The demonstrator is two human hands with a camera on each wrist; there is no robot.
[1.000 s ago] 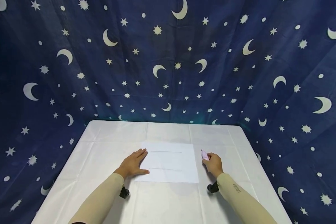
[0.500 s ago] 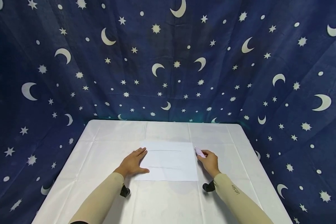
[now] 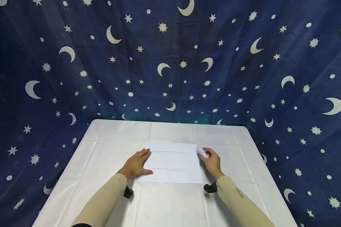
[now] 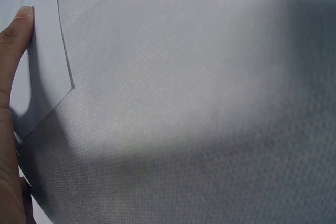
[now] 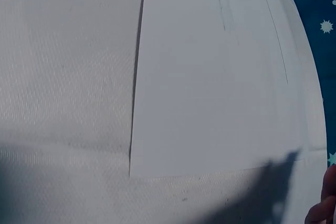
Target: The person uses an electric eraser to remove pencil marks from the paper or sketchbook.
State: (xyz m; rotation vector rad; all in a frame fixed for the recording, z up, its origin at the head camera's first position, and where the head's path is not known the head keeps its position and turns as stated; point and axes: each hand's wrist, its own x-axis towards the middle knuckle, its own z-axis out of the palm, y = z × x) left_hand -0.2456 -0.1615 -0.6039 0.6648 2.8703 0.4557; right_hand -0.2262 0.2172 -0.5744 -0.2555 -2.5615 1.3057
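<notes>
A white sheet of paper lies on the table with two thin dark lines across it, the upper one clearer than the lower. My left hand rests on the sheet's left edge, fingers spread; its thumb lies on the paper in the left wrist view. Beside the sheet's upper right edge, my right hand pinches a small pale pink tool with a narrow tip pointing up and left. Its exact kind is too small to tell. The right wrist view catches only some fingertips at its edge; the tool is hidden there.
A white cloth covers the table, creased in straight folds. Behind and at both sides hangs a dark blue curtain with moons and stars. A black wrist camera sits under the right wrist.
My right hand has moved left with the pink tool, from right of the sheet to its upper right edge. The left hand stays in place on the paper.
</notes>
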